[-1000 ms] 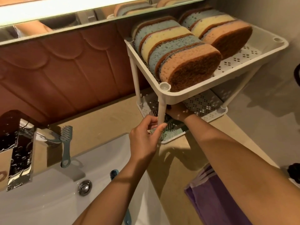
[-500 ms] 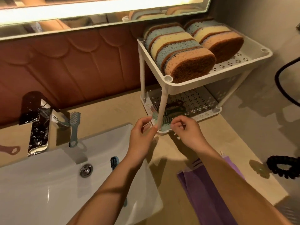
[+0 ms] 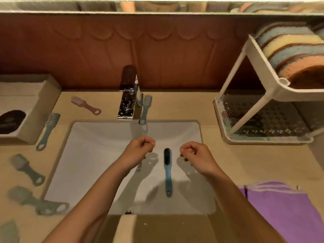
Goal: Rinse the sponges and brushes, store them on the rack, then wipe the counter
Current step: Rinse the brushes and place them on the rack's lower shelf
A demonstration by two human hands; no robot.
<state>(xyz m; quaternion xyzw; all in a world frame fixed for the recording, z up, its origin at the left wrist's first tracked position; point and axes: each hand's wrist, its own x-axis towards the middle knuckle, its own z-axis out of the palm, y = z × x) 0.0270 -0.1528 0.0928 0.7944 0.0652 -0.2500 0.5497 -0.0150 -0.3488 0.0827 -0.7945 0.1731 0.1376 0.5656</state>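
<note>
Fingers of both hands were curled loosely inward and held nothing: the left hand (image 3: 140,148) and the right hand (image 3: 194,153) hovered over the white rectangular sink basin (image 3: 91,155), one on each side of a blue-handled brush with black bristles (image 3: 167,171) lying in the basin, near but not touching it. Judging by that, the step in hand was rinsing the brushes, and this brush looked next; picking it up by the handle and bringing it under the chrome faucet (image 3: 127,100) seemed called for. A pale blue brush (image 3: 144,109) leaned beside the faucet. More brushes lay on the beige table left of the sink, among them a pink brush (image 3: 85,105). Striped sponges (image 3: 289,55) already filled the top of the white two-tier rack (image 3: 259,64) at right, and a folded purple cloth (image 3: 284,209) waited on the table.
</note>
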